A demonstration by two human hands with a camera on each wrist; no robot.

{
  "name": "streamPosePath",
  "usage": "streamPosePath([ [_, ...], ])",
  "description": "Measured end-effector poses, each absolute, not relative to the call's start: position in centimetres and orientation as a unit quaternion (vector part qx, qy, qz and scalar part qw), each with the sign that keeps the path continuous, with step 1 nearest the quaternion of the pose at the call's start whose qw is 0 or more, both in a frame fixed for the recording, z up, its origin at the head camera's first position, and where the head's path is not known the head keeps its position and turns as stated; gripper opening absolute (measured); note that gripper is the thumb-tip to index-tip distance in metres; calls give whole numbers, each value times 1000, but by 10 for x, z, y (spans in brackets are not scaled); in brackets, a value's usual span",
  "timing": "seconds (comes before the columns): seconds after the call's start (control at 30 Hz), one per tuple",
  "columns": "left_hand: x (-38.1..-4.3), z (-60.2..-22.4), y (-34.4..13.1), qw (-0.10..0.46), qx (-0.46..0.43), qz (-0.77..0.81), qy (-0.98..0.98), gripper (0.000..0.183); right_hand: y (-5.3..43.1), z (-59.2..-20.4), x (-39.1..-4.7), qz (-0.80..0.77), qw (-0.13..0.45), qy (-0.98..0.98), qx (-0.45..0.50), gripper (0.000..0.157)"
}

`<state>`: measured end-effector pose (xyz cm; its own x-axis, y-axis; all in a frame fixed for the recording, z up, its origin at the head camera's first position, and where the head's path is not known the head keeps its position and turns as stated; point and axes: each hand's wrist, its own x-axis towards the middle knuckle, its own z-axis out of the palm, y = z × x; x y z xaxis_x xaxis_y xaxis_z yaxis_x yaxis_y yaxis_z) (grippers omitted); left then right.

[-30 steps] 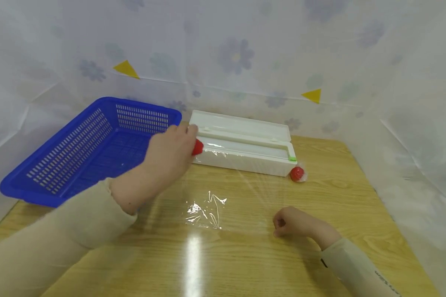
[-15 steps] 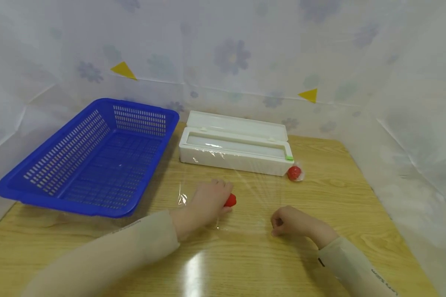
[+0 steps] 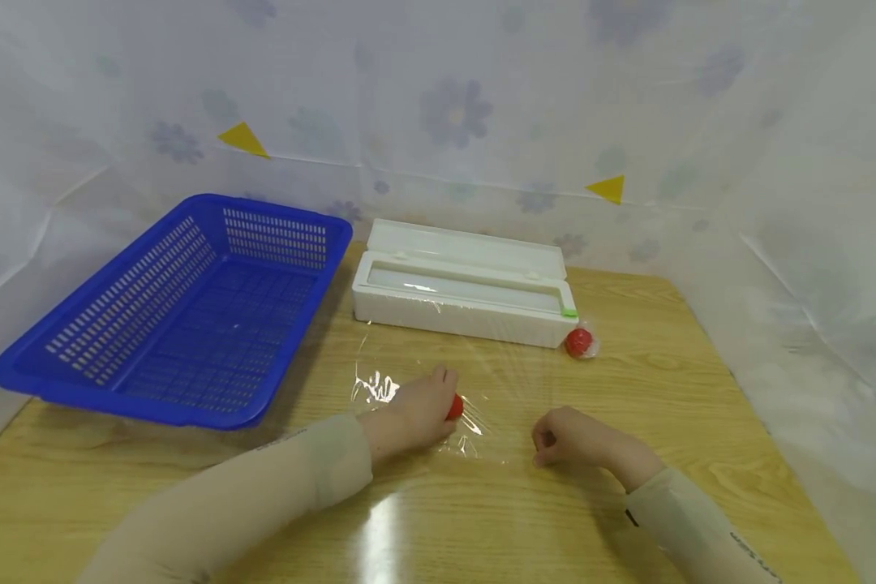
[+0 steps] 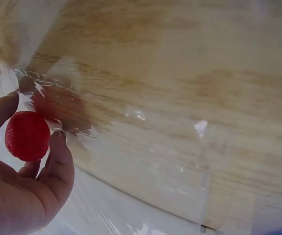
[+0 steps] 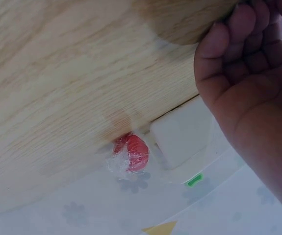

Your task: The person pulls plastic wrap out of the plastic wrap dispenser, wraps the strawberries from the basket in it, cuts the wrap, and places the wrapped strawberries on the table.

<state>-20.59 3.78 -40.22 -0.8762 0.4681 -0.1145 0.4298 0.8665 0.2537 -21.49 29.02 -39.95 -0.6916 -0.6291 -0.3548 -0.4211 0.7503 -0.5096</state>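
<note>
In the head view my left hand (image 3: 418, 410) holds a small red ball (image 3: 455, 407) low over a sheet of clear plastic wrap (image 3: 507, 397). Up close in the left wrist view, the red ball (image 4: 28, 136) has a bumpy skin and sits between thumb and fingers. The wrap stretches from the white wrap dispenser (image 3: 460, 318) toward me, creased and shiny around the ball. At its near right corner, my right hand (image 3: 577, 438) pinches the film's edge against the table with curled fingers; the fingertips are partly hidden.
A blue plastic basket (image 3: 288, 381) stands at the left. By the dispenser's right end lies a second red ball in crumpled wrap (image 3: 579, 342). The dispenser's lid (image 3: 467, 247) is raised at the back, before a flowered curtain (image 3: 453, 162).
My left hand has brought the red ball from the dispenser's left end toward me, down onto the wrap, where new creases show. My right hand has stayed in place.
</note>
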Motion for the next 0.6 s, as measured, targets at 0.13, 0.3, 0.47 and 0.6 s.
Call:
streamPosePath([
  [0.13,-205,-404,35,75,232,88,966,53,289,-401,-216,-200,265,896,-294,26],
  [0.3,-197,-400,18,61,215,90,971,61,285,-402,-217,-209,264,892,-303,25],
  [0.47,-178,-395,-15,71,217,37,973,67,289,-405,-210,-191,225,898,-327,25],
  [0.6,-167,-393,-40,61,232,-29,970,33,295,-407,-205,-190,199,904,-327,27],
])
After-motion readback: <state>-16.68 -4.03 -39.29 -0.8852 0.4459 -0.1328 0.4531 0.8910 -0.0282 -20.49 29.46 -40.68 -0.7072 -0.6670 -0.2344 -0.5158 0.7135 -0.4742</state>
